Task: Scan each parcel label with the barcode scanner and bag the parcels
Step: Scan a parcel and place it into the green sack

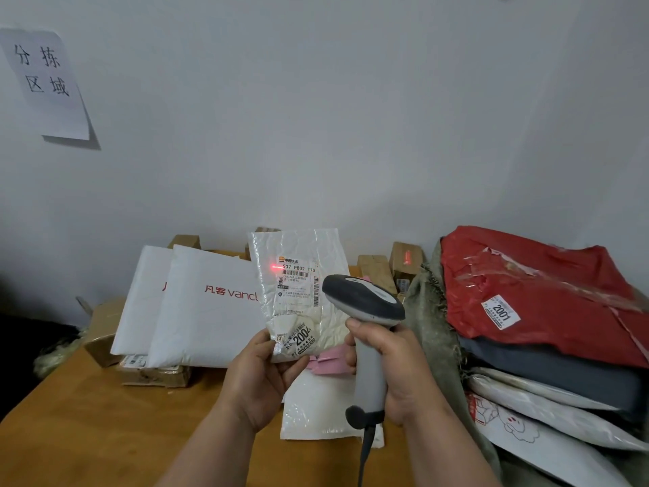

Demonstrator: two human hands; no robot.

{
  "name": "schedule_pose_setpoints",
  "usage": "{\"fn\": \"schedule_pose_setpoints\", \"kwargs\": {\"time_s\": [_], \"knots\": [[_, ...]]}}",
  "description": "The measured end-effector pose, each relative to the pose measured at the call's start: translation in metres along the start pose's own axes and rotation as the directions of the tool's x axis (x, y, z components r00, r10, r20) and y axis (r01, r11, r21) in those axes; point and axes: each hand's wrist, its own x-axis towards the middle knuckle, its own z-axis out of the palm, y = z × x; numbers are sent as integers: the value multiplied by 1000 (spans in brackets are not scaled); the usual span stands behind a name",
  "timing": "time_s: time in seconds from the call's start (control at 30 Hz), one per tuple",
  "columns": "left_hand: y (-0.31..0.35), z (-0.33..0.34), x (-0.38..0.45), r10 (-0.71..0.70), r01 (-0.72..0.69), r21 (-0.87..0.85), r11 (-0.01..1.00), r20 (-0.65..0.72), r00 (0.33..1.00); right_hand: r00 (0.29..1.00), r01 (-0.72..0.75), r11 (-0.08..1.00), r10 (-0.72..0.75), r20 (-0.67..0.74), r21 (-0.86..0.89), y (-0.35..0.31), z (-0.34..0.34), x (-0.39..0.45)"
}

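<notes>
Holding parcel point(298, 293) upright in left hand point(261, 377), scanner point(365, 311) in right hand point(397, 363), prob. touching.

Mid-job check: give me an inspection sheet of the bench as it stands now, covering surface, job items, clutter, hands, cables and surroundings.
Surface: wooden table, bare at front left.
Job's things: white parcel held upright, label facing the scanner; red scan light falls at the label's upper left edge, above the barcode.
Bagged: red parcel tops a stack of grey and white ones inside a sack on the right.
Clutter: two white mailers lean over brown boxes; a pink packet and a flat white mailer lie under the hands.
Hands: left hand pinches the parcel's lower edge; right hand grips the scanner handle.
Cables: scanner cable drops off the frame's bottom.
Surroundings: white wall, paper sign upper left.
</notes>
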Motion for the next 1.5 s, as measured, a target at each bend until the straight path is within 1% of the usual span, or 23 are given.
{"fn": "schedule_pose_setpoints", "kwargs": {"time_s": [0.43, 0.87, 1.0, 1.2, 1.33, 1.4, 1.5], "knots": [[-5, 8, -3, -15, 15, 3, 1000, 4, 1000, 1000, -2, 1000, 2, 5, 13, -8, -5, -8], [-6, 5, 6, -81, 80, 20, 997, 50, 995, 998, -7, 999, 5, -68, -32, 1, -5, -13], [-12, 13, 15, -113, 110, 39, 993, 87, 990, 990, -4, 999, -1, -144, -38, 2, -12, -16], [-35, 50, 27, -162, 140, 118, 983, 202, 966, 951, 43, 998, -52, -305, -36, 2, -49, -23], [-63, 90, 43, -243, 203, 180, 962, 238, 940, 892, 86, 995, -102, -440, -56, -4, -86, -23], [-78, 117, 52, -291, 245, 200, 949, 253, 923, 855, 134, 989, -143, -499, -55, -11, -107, -20], [-100, 165, 67, -321, 256, 246, 935, 279, 905, 806, 205, 974, -223, -548, -95, -27, -142, -10]]}}
